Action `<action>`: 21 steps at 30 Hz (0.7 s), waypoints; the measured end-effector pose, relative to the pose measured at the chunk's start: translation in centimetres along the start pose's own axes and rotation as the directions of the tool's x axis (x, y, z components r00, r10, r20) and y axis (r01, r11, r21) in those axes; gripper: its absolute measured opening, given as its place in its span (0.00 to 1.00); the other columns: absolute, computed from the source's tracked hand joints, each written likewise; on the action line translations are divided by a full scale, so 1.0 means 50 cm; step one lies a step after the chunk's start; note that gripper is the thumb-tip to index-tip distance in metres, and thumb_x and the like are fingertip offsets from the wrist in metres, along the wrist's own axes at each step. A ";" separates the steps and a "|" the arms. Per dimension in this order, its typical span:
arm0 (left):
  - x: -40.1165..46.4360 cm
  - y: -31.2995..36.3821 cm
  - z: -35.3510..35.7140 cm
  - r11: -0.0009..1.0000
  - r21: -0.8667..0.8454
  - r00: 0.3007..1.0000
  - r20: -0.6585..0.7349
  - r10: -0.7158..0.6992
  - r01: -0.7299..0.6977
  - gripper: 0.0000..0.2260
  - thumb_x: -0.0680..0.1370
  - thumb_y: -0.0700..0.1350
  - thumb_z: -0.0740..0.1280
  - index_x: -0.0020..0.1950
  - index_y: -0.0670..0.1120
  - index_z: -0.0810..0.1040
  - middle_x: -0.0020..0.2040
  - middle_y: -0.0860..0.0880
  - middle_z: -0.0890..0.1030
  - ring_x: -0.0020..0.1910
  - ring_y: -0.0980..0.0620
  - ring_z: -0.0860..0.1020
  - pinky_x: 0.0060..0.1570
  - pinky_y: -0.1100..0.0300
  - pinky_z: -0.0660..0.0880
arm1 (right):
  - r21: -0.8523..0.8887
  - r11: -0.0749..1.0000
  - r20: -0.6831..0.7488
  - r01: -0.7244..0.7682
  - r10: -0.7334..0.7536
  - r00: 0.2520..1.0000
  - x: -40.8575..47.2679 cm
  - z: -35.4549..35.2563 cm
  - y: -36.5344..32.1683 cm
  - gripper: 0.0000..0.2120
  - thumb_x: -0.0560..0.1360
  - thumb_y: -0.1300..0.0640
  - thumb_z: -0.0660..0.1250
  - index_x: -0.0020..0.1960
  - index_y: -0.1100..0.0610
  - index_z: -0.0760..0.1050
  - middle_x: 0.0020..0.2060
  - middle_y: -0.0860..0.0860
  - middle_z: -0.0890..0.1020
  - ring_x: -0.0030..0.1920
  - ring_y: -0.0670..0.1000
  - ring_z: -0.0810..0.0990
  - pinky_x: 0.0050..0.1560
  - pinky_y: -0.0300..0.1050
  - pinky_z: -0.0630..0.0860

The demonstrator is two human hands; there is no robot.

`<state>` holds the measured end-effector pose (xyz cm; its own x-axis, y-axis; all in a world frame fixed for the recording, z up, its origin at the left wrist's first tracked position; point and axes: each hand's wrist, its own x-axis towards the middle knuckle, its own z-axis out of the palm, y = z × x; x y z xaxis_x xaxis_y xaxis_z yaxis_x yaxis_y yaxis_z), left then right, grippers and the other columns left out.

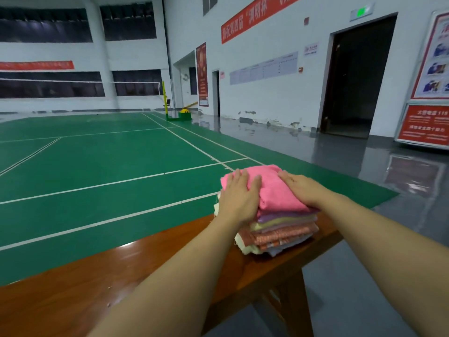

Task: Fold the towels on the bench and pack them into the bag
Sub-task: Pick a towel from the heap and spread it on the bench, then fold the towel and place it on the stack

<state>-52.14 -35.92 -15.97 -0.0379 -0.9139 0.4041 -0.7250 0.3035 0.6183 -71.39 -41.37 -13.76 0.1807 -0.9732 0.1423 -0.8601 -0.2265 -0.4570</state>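
The towel stack [279,229] sits near the far end of the wooden worktop [97,283], folded cloths piled unevenly with a pink towel [274,190] on top. My left hand [239,195] lies flat on the pink towel's left side, fingers straight and spread; my right hand [303,188] rests on its right side, fingers laid over the cloth, not curled round anything. So neither grip has closed; both palms only press down.

I judge the pile soft, light and squashy, and the layers likely to slide on one another, since the lower edges already stick out at different angles. A pinch on the top towel alone would probably lift just that one. The safer hold, I think, is from both sides low down, fingers under the bottom cloth and thumbs on top, squeezing the whole stack together. No bag shows in view, so I cannot tell where it goes
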 end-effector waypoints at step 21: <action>-0.176 -0.139 -0.288 0.900 0.384 0.978 -0.072 -0.196 0.208 0.30 0.84 0.62 0.47 0.84 0.51 0.49 0.84 0.48 0.46 0.82 0.50 0.47 0.79 0.44 0.43 | -0.293 0.786 0.030 0.544 -0.562 0.827 -0.095 0.061 -0.341 0.29 0.83 0.36 0.47 0.82 0.45 0.54 0.81 0.46 0.55 0.80 0.47 0.53 0.79 0.48 0.49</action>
<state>-36.86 -26.12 -14.11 0.1546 -0.9337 0.3231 -0.9240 -0.0208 0.3819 -56.14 -33.00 -9.32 0.6468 -0.6786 0.3480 -0.7175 -0.6962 -0.0242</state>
